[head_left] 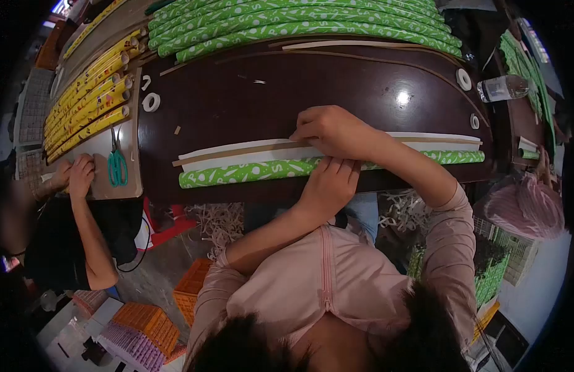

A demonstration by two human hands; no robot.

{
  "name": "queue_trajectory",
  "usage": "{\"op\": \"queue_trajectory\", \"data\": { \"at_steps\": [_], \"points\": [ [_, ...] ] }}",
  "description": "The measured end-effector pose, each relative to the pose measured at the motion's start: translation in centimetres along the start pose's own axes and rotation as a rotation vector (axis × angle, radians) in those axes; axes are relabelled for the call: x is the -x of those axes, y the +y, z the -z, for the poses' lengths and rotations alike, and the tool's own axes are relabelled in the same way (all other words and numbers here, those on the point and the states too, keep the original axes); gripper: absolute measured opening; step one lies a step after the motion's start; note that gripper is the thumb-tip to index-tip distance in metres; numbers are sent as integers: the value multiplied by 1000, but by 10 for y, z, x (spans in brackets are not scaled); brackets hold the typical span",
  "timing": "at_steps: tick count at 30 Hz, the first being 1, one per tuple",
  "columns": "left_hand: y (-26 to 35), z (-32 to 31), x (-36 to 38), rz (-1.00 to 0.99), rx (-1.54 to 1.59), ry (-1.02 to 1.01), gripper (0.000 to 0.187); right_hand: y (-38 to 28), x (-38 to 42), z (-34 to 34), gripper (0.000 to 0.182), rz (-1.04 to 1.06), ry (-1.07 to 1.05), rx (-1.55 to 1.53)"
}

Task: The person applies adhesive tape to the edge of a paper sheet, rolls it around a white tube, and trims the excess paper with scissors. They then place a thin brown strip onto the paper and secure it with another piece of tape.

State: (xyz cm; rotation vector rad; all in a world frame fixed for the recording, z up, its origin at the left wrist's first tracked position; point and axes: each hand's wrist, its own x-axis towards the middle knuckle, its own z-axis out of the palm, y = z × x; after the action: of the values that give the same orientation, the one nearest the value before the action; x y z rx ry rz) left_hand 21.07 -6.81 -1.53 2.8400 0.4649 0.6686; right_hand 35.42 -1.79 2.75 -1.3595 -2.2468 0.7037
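A partly rolled green patterned wrapping paper roll (250, 173) lies along the table's near edge, its white underside (194, 152) showing behind. Across that white margin runs a long tan strip (237, 151). My left hand (331, 184) rests over the middle of the roll, fingers curved onto it and the thumb hidden. Just beyond, my right hand (336, 131) is closed above the strip, its fingertips pinched near the white margin. Anything between those fingertips is too small to make out. My right forearm covers part of the paper.
Finished green rolls (299, 25) are stacked at the back. Yellow rolls (88, 111), teal scissors (117, 167) and a co-worker's hands (79, 177) are at left. White tape rolls (151, 102) and a plastic bottle (504, 88) sit near the sides. Paper scraps (219, 223) lie below.
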Motion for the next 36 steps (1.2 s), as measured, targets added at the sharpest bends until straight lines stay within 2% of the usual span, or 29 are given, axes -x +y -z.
{"op": "queue_trajectory", "data": {
  "at_steps": [1,3,7,10,12,13,15,18,21,27,31,33,36],
  "points": [
    [0,1,0,1,-10,-18,42,3,0,0,17,-3,0,-1],
    [-1,5,-4,-11,-11,17,40,7,0,0,19,191,56,185],
    [-1,8,-7,-8,-15,57,39,9,1,6,21,222,42,212],
    [-1,11,-8,-13,-39,50,39,15,2,3,23,211,44,71],
    [0,10,-8,-11,-36,49,39,18,3,0,24,154,16,-128],
    [0,9,-7,-8,-35,47,38,18,4,-1,24,153,17,-128],
    [0,9,-7,-9,-34,39,38,16,5,-3,27,-66,22,-377],
    [0,9,-8,-8,-39,52,38,9,5,2,33,-142,77,-438],
    [0,8,-6,-10,-47,38,40,10,2,5,38,-20,-11,-292],
    [0,8,-5,-14,-43,11,42,7,2,4,42,9,-103,-107],
    [-1,9,-9,-12,-36,44,40,14,4,3,41,-96,-39,-304],
    [0,9,-9,-11,-32,31,40,14,6,10,39,-266,-48,-427],
    [0,7,-8,-4,-21,29,39,11,10,11,39,-170,-53,-381]
  ]
}}
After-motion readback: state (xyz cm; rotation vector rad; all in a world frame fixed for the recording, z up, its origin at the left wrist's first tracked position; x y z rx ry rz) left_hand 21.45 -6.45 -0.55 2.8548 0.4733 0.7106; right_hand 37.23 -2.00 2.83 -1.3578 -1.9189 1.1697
